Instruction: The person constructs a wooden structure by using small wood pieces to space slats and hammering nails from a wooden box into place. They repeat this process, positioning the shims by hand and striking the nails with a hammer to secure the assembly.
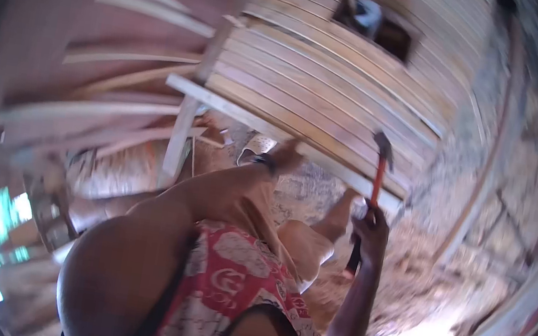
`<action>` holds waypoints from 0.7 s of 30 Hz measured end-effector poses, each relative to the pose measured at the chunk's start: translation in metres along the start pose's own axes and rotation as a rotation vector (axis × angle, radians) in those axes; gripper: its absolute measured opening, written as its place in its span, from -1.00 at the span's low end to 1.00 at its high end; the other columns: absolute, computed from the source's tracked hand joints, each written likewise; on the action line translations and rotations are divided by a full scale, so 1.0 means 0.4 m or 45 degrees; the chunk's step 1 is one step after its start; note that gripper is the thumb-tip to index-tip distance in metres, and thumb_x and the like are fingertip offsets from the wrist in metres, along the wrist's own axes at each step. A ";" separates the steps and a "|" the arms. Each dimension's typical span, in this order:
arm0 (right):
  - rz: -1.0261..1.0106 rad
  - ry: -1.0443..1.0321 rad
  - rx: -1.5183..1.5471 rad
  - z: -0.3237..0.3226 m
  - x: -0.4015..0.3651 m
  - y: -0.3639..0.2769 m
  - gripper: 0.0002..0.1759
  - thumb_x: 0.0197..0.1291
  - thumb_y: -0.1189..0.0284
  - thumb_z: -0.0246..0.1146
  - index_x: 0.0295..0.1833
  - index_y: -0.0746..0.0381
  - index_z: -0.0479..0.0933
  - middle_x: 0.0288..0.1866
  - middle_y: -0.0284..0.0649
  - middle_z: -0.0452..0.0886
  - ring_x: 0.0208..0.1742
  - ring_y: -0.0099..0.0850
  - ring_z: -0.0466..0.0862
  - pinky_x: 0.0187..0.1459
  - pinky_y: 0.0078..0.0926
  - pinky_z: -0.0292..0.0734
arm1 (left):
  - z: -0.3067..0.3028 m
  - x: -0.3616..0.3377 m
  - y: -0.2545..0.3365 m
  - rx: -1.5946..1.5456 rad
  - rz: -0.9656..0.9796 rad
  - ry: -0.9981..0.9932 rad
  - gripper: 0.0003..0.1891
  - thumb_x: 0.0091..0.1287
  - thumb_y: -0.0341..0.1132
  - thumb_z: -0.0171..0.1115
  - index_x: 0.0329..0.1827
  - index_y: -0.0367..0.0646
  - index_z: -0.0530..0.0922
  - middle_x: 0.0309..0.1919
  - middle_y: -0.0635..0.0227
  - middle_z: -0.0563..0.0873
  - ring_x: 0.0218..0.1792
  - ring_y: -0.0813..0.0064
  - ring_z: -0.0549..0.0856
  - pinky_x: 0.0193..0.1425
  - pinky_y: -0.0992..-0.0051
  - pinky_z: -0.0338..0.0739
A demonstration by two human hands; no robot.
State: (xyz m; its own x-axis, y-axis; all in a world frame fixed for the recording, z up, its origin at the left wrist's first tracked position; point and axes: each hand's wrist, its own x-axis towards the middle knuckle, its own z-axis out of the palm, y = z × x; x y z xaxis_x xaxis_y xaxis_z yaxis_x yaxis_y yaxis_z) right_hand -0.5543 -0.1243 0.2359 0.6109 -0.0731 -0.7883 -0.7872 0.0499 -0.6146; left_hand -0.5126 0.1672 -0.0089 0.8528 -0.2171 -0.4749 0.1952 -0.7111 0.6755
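My right hand is wrapped round the handle of a claw hammer, raised upright with its dark head over the slats. The handle is orange-red with a black grip. My left hand, with a dark band at the wrist, is at the near edge of a panel of wooden slats. Its fingers are blurred against the pale front rail, and I cannot tell whether they hold anything.
On the slats sits a dark open box with a whitish-blue item inside. Loose wooden strips lie to the left. A pale wooden leg supports the rail. A rough wall stands at the right, above earthy ground.
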 end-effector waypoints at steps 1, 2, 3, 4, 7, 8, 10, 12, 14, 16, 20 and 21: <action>-0.082 -0.081 0.171 -0.043 -0.018 0.027 -0.41 0.15 0.50 0.44 0.31 0.33 0.47 -0.41 -0.31 0.60 -0.51 -0.55 0.60 -0.49 -0.54 0.48 | -0.035 -0.002 0.155 -0.255 -0.061 -0.123 -0.38 0.41 -0.18 0.25 0.53 -0.12 0.40 0.26 -0.09 0.66 0.30 -0.04 0.64 0.46 0.11 0.46; -0.155 -0.133 0.358 -0.098 -0.027 0.060 -0.40 0.12 0.48 0.45 0.29 0.33 0.48 -0.40 -0.29 0.61 -0.46 -0.52 0.63 -0.41 -0.50 0.54 | 0.010 0.030 0.209 -0.243 0.031 -0.114 -0.37 0.41 -0.17 0.28 0.51 -0.16 0.40 0.23 -0.08 0.68 0.29 -0.03 0.64 0.41 0.13 0.50; 0.033 -0.273 0.404 -0.152 -0.045 0.099 -0.40 0.09 0.43 0.47 0.24 0.33 0.48 -0.37 -0.24 0.64 -0.40 -0.47 0.67 -0.29 -0.43 0.59 | 0.043 0.047 0.251 -0.224 0.140 -0.138 -0.37 0.41 -0.16 0.30 0.50 -0.19 0.39 0.19 -0.07 0.69 0.27 -0.01 0.65 0.35 0.14 0.54; 0.310 -0.306 0.211 -0.239 -0.022 0.194 -0.53 0.08 0.41 0.51 0.08 0.32 0.55 -0.41 -0.28 0.64 -0.44 -0.50 0.65 -0.35 -0.44 0.56 | 0.071 0.050 0.304 -0.233 0.116 -0.117 -0.37 0.41 -0.16 0.30 0.50 -0.19 0.39 0.19 -0.07 0.69 0.27 -0.01 0.65 0.35 0.14 0.54; 0.262 -0.063 -0.274 -0.374 0.017 0.266 -0.68 0.12 0.28 0.57 -0.36 0.25 0.60 -0.58 -0.38 0.56 -0.58 -0.56 0.57 -0.55 -0.43 0.43 | 0.139 0.109 0.455 -0.451 -0.234 -0.156 -0.44 0.41 -0.14 0.26 0.42 -0.18 0.49 0.18 -0.05 0.71 0.16 -0.07 0.71 0.26 0.14 0.61; 0.326 -0.104 -0.405 -0.426 0.018 0.260 -0.66 0.13 0.26 0.56 -0.38 0.26 0.60 -0.60 -0.37 0.56 -0.60 -0.56 0.57 -0.56 -0.43 0.42 | 0.184 0.123 0.459 -0.379 -0.273 -0.155 -0.49 0.41 -0.13 0.26 0.35 -0.19 0.55 0.16 -0.04 0.72 0.12 -0.04 0.72 0.25 0.14 0.62; 0.389 -0.142 -0.550 -0.541 0.017 0.281 -0.66 0.14 0.26 0.56 -0.38 0.27 0.61 -0.61 -0.34 0.58 -0.60 -0.54 0.59 -0.56 -0.41 0.45 | 0.340 0.142 0.385 -0.111 -0.107 -0.141 -0.54 0.40 -0.12 0.27 0.25 -0.24 0.63 0.17 -0.01 0.73 0.09 -0.01 0.75 0.20 0.17 0.64; 0.410 -0.097 -0.578 -0.678 0.030 0.286 -0.67 0.14 0.27 0.57 -0.37 0.28 0.62 -0.60 -0.32 0.60 -0.59 -0.53 0.62 -0.54 -0.41 0.49 | 0.395 0.129 0.480 0.076 -0.003 -0.222 -0.53 0.39 -0.11 0.28 0.22 -0.28 0.64 0.20 -0.03 0.71 0.14 0.00 0.73 0.24 0.19 0.63; 0.438 -0.216 -0.627 -0.781 0.035 0.274 -0.63 0.10 0.21 0.58 -0.39 0.27 0.62 -0.60 -0.32 0.60 -0.58 -0.50 0.63 -0.52 -0.35 0.52 | 0.401 0.106 0.628 0.081 -0.106 -0.383 -0.51 0.40 -0.11 0.27 0.24 -0.29 0.63 0.22 -0.07 0.70 0.19 -0.01 0.70 0.31 0.18 0.59; 0.420 -0.189 -0.713 -0.866 0.051 0.246 -0.62 0.07 0.20 0.59 -0.39 0.26 0.62 -0.59 -0.31 0.61 -0.58 -0.49 0.63 -0.50 -0.34 0.53 | 0.502 0.136 0.611 0.088 -0.198 -0.189 -0.45 0.38 -0.09 0.29 0.30 -0.31 0.59 0.24 -0.10 0.67 0.30 -0.06 0.62 0.44 0.15 0.48; 0.485 -0.095 -0.667 -0.949 0.047 0.215 -0.64 0.10 0.22 0.56 -0.35 0.28 0.62 -0.55 -0.27 0.65 -0.56 -0.46 0.65 -0.48 -0.36 0.55 | 0.535 0.261 0.684 0.171 -0.263 -0.097 -0.29 0.32 -0.03 0.36 0.44 -0.29 0.45 0.32 -0.12 0.60 0.39 -0.08 0.53 0.54 0.10 0.35; 0.591 -0.071 -0.573 -0.961 0.038 0.205 -0.65 0.12 0.23 0.56 -0.36 0.27 0.62 -0.58 -0.30 0.62 -0.59 -0.49 0.63 -0.52 -0.38 0.53 | 0.558 0.299 0.662 0.234 -0.252 -0.082 -0.22 0.30 -0.02 0.39 0.51 -0.25 0.38 0.39 -0.13 0.54 0.45 -0.10 0.47 0.57 0.07 0.31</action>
State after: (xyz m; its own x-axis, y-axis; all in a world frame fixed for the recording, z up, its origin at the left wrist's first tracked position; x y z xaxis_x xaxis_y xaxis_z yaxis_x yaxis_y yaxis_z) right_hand -0.6418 -0.5043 0.1840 0.1926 -0.0919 -0.9770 -0.9214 -0.3594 -0.1478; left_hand -0.4670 -0.1965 -0.0127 0.7731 -0.0996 -0.6264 0.2589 -0.8520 0.4550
